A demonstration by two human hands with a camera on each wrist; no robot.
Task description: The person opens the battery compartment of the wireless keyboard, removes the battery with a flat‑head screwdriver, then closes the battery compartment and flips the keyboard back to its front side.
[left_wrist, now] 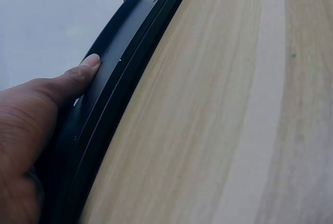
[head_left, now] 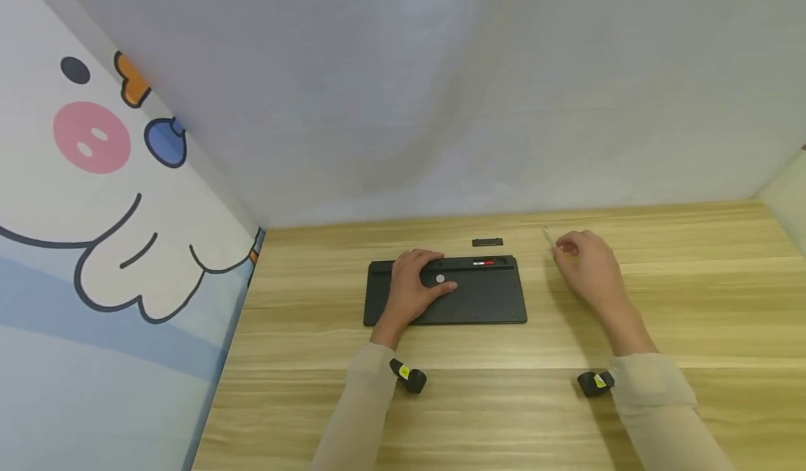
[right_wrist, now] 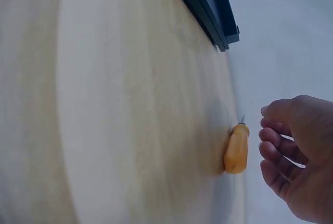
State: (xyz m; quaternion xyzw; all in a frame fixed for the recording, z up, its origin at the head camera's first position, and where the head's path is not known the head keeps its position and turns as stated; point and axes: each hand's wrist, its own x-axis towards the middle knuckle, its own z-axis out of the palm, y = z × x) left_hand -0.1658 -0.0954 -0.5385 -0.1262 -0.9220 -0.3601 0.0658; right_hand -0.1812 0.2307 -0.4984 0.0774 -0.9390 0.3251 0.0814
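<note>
A black keyboard (head_left: pixel 485 299) lies upside down on the table, its battery compartment uncovered. A red and silver battery (head_left: pixel 483 263) sits inside. My left hand (head_left: pixel 412 285) rests on the keyboard's left half, fingers at its far edge and thumb spread over its back; the left wrist view shows the thumb against the black surface. Beside the thumb is a small pale disc (head_left: pixel 440 278). To the right, my right hand (right_wrist: pixel 299 156) has loosely curled fingers with nothing visible between them. Close by lies an orange-handled screwdriver (right_wrist: pixel 237 150); from above, the hand hides its handle.
Behind the keyboard lies a small black battery cover (head_left: pixel 488 242). A pale wall (head_left: pixel 478 163) rises along the back of the wooden table (head_left: pixel 504 415), and a cartoon-printed panel (head_left: pixel 145 247) stands on the left.
</note>
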